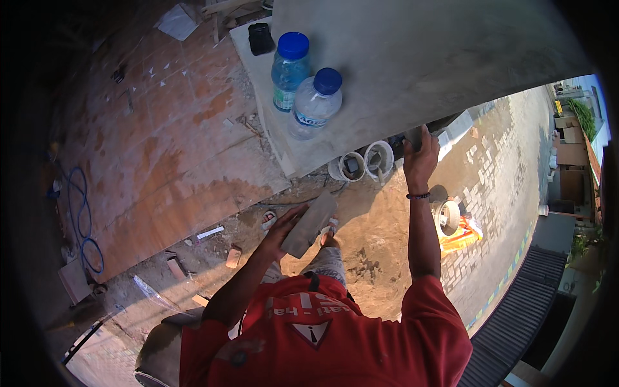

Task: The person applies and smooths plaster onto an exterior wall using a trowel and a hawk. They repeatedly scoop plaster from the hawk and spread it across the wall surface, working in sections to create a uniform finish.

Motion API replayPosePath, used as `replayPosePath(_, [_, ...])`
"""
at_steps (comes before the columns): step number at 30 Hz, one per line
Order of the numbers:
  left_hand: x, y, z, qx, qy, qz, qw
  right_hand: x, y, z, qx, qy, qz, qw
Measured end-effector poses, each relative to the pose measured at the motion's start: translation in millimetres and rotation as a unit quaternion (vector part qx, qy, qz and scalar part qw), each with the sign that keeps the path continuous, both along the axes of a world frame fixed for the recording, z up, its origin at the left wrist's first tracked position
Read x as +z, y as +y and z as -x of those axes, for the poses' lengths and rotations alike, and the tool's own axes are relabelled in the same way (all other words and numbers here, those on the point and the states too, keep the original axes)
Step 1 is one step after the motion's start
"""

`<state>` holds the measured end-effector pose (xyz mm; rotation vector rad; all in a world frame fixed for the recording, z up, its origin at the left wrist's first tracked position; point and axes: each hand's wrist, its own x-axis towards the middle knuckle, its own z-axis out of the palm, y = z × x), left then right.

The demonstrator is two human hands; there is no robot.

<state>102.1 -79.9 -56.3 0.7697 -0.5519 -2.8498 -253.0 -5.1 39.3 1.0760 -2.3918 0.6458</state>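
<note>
My left hand [282, 228] is closed on the edge of a flat grey rectangular plate [311, 226], which looks like a plastering trowel; its handle is hidden. The plate is tilted in front of my body, above the ground. My right arm is stretched forward, and my right hand [422, 156] is at the near edge of a smooth grey cement slab [400, 58]. Its fingers are bent around a small dark grey piece [413, 135], mostly covered by the hand. On the slab's left part stand a blue-tinted bottle [290, 74] and a clear bottle [316, 106], both with blue caps.
Two white buckets [379, 159] stand below the slab's edge. A black object [260, 39] lies at the slab's far left corner. Brown boards [174, 142] fill the left, with a blue hose [82, 219] beyond. An orange sack [463, 236] and round tub [446, 218] lie right.
</note>
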Motion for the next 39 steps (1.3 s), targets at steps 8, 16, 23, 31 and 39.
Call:
replayPosePath(8, [-4.8,5.1,-1.0,-0.003,0.005,0.001,1.0,50.8,8.8,-8.0,0.017,-0.007,0.083,0.996])
replayPosePath(16, [-22.9,7.7,-2.3,-0.001,0.039,-0.014,0.999,-35.8,14.3,-12.3,0.012,-0.084,-0.023,0.996])
replayPosePath(23, [-11.0,0.7,-0.9,0.0,0.043,-0.007,0.999,-29.7,-5.2,-8.2,-0.03,-0.041,-0.015,0.999])
replayPosePath(31, [-11.0,4.6,3.3,-0.002,0.095,0.024,0.995,57.9,5.6,-10.4,-0.005,0.001,0.119,0.993])
replayPosePath(39, [-6.6,2.2,10.7,-0.031,0.071,0.029,0.997,-9.9,47.5,-14.9,-0.056,-0.547,0.46,0.697])
